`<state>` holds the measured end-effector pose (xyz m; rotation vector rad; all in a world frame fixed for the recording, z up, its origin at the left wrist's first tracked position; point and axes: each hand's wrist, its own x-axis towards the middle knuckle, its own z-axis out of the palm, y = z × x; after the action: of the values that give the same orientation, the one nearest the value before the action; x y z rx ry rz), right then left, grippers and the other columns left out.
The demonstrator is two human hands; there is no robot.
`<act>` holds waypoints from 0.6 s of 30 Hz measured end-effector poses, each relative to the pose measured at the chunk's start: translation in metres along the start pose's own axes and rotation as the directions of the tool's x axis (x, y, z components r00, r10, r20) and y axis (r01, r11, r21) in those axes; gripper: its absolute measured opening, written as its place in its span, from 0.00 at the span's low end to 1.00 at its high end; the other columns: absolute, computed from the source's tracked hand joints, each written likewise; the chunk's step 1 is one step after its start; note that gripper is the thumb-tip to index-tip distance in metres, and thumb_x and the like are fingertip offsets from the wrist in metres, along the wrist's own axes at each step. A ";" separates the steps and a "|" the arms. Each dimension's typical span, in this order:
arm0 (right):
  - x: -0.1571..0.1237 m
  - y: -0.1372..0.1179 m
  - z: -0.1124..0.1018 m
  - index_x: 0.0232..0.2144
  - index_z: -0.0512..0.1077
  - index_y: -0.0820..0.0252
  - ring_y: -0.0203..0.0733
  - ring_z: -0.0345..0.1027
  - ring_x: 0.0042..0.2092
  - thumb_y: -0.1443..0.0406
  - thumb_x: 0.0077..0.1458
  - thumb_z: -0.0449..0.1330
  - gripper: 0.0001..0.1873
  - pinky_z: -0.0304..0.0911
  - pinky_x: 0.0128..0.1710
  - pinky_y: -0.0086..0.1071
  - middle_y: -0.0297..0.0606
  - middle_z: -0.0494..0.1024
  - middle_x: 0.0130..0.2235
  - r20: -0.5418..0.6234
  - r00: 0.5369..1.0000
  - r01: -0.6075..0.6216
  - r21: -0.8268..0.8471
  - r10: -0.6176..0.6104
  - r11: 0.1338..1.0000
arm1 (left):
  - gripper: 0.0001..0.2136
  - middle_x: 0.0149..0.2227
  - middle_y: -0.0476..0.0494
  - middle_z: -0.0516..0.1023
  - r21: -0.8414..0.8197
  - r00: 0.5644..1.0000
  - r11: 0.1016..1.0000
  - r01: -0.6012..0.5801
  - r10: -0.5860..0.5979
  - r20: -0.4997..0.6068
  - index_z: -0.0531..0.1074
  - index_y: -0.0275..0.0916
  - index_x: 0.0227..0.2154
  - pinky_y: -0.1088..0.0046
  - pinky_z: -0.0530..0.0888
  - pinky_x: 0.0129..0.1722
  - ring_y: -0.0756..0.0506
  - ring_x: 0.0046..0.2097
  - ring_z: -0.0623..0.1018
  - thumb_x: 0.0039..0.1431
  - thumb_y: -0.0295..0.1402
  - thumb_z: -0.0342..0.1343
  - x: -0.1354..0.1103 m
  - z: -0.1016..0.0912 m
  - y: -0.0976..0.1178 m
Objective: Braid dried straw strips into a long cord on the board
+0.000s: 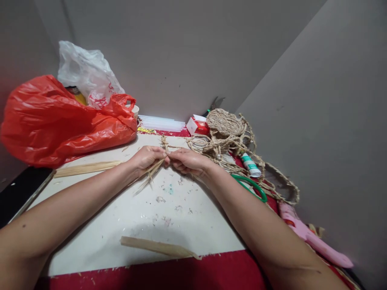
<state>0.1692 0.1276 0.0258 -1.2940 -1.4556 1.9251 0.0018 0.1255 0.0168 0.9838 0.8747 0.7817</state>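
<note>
Two hands [148, 158] [190, 160] pinching straw strands [154, 170], red print [101, 98] on plastic bag [81, 66], teal label [249, 162] on white tube [255, 173], both unreadable

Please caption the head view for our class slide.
Left hand and right hand meet at dry strands over a white surface, braided cord coiled nearby.

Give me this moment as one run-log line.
left hand: pinching fiber strands | right hand: meeting left hand, grip unclear | near edge: loose strip on white surface | beyond right hand: braided coil
</note>
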 end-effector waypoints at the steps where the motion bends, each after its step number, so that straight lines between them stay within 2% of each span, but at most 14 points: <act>1: 0.001 0.001 -0.002 0.24 0.65 0.63 0.24 0.35 0.15 0.54 0.54 0.56 0.18 0.33 0.12 0.20 0.21 0.48 0.14 0.015 1.000 -0.011 0.000 0.011 1.000 | 0.01 0.20 0.45 0.75 0.001 1.000 1.000 -0.018 0.018 0.022 0.71 0.31 0.22 0.76 0.69 0.29 0.53 0.24 0.73 0.46 0.23 0.56 0.000 0.001 0.000; 4: 0.003 0.003 -0.004 0.23 0.65 0.63 0.24 0.34 0.15 0.55 0.53 0.57 0.17 0.33 0.12 0.19 0.21 0.49 0.14 0.049 0.998 -0.041 0.064 0.038 0.997 | 0.01 0.22 0.45 0.76 0.089 0.994 0.990 -0.108 0.107 0.022 0.72 0.31 0.22 0.74 0.70 0.37 0.52 0.28 0.75 0.44 0.23 0.56 0.001 0.000 -0.003; 7: 0.003 0.003 0.000 0.22 0.64 0.64 0.23 0.32 0.15 0.59 0.53 0.57 0.15 0.32 0.11 0.19 0.20 0.47 0.13 0.029 0.999 -0.047 0.152 0.043 0.987 | 0.03 0.23 0.46 0.76 0.226 0.979 0.956 -0.189 0.201 -0.031 0.73 0.32 0.23 0.76 0.69 0.35 0.52 0.28 0.74 0.43 0.24 0.56 0.002 -0.002 -0.006; 10: 0.003 0.002 0.007 0.21 0.64 0.64 0.23 0.32 0.15 0.61 0.51 0.57 0.13 0.32 0.12 0.19 0.20 0.47 0.13 0.001 0.999 -0.031 0.192 0.032 0.981 | 0.04 0.24 0.46 0.77 0.303 0.966 0.923 -0.237 0.256 -0.023 0.74 0.32 0.24 0.76 0.70 0.35 0.52 0.27 0.74 0.44 0.24 0.55 0.003 -0.004 -0.008; 15: 0.005 0.005 0.017 0.18 0.63 0.63 0.23 0.34 0.13 0.66 0.48 0.56 0.10 0.32 0.11 0.20 0.21 0.47 0.11 -0.126 0.992 0.014 0.175 0.009 0.984 | 0.05 0.25 0.45 0.78 0.439 0.972 0.869 -0.228 0.229 0.052 0.75 0.33 0.24 0.77 0.68 0.33 0.52 0.27 0.73 0.44 0.26 0.54 0.005 -0.011 -0.005; 18: 0.008 0.008 0.023 0.16 0.63 0.63 0.24 0.35 0.12 0.67 0.46 0.54 0.10 0.32 0.11 0.21 0.22 0.49 0.09 -0.224 0.975 0.029 0.117 -0.002 0.993 | 0.08 0.26 0.46 0.79 0.611 0.977 0.763 -0.211 0.180 0.112 0.77 0.34 0.26 0.78 0.66 0.31 0.51 0.27 0.73 0.46 0.28 0.53 0.004 -0.017 0.002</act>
<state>0.1476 0.1184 0.0154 -1.3884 -1.2172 1.7628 -0.0118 0.1354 0.0124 1.7003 1.0257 0.6447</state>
